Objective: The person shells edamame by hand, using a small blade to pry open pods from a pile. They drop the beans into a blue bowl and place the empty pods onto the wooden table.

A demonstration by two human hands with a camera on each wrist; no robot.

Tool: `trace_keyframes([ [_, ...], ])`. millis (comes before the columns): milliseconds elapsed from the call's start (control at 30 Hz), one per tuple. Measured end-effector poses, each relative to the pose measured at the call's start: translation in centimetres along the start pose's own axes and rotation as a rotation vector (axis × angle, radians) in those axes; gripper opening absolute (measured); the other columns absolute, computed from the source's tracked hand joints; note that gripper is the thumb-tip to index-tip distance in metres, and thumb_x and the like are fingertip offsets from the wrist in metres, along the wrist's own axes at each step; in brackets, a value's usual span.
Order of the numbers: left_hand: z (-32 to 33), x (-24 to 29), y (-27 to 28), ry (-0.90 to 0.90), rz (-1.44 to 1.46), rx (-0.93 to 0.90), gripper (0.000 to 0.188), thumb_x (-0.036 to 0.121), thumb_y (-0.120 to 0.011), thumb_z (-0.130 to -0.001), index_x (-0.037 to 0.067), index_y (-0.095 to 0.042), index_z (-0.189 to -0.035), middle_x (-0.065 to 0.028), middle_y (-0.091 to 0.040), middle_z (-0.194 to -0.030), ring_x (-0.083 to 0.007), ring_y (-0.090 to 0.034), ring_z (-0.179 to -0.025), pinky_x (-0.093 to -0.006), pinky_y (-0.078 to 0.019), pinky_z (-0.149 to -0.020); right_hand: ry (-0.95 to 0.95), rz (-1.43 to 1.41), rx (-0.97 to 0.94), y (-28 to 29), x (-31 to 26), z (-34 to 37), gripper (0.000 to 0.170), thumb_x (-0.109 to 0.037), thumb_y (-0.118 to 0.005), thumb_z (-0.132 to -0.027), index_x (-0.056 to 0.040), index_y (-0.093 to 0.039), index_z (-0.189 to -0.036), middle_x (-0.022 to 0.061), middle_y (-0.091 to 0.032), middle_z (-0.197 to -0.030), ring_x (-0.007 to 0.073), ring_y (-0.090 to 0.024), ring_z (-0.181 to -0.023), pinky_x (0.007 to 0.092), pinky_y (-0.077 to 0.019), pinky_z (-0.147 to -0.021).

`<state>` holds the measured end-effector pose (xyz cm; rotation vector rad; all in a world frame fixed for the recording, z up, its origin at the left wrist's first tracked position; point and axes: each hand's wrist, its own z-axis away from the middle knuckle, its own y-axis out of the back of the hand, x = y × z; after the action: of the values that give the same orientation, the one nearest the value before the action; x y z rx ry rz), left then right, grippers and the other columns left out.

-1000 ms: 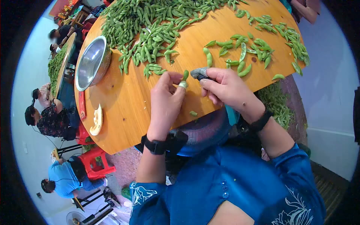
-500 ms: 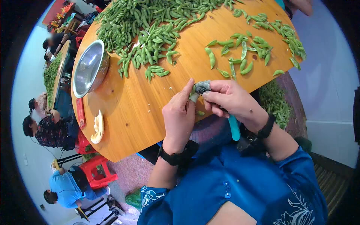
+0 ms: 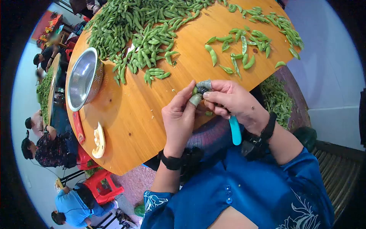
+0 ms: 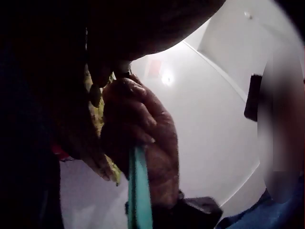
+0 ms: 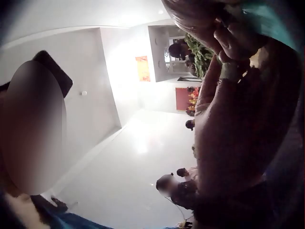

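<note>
My left hand pinches a green soybean pod between thumb and index finger, above the table's near edge. A pale green cover wraps the thumb. Right against it, my right hand grips a tool with a turquoise handle; its working end is hidden at the fingers. A grey knitted sleeve covers the right index finger, its tip at the pod. In the left wrist view the turquoise handle points down out of the right fist. The right wrist view shows the left hand, mostly in shadow.
A large heap of pods covers the far left of the wooden table. Scattered pods lie at right. A metal colander, red strip and pale curved piece line the left edge. People sit at another table.
A second ago the hands were apart, with the pod upright in the left. They have since come together, the right fingers meeting the pod. The head view has shifted slightly.
</note>
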<state>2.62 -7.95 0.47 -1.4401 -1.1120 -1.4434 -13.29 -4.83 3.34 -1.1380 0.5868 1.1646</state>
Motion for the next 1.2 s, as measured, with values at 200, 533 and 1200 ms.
trace_keyframes([
  [200,-0.3,0.4,1.2,0.162,0.342,-0.146,0.033,0.007,-0.052,-0.093,0.0,-0.053,-0.126,-0.0065,-0.065,-0.093,-0.0106,-0.062,-0.07,-0.0226,-0.0521,-0.064,-0.079,-0.196,-0.115,0.8,-0.3,-0.1,0.018,-0.014,-0.053,-0.091,-0.0041,-0.059,-0.105,-0.0038,-0.054,-0.07,-0.0003,-0.041,-0.046,0.0134,-0.0316,-0.04],
  [533,-0.9,-0.2,1.8,0.181,0.594,-0.142,0.027,0.012,-0.045,-0.096,0.001,-0.053,-0.119,-0.0113,-0.064,-0.097,-0.0155,-0.063,-0.067,-0.0245,-0.0517,-0.059,0.231,0.162,0.077,-2.0,0.6,0.1,0.017,-0.01,-0.053,-0.09,-0.0017,-0.062,-0.101,-0.0034,-0.056,-0.067,0.0021,-0.046,-0.053,0.0185,-0.037,-0.046],
  [1200,0.2,2.1,-1.5,0.114,-0.141,-0.136,0.038,0.007,-0.042,-0.095,0.005,-0.042,-0.133,-0.0106,-0.055,-0.091,-0.0233,-0.055,-0.078,-0.0333,-0.046,-0.076,0.044,0.062,-0.101,2.7,-1.5,0.7,0.02,-0.014,-0.053,-0.091,-0.0054,-0.061,-0.107,-0.0025,-0.058,-0.07,0.0006,-0.049,-0.051,0.0148,-0.0382,-0.044],
])
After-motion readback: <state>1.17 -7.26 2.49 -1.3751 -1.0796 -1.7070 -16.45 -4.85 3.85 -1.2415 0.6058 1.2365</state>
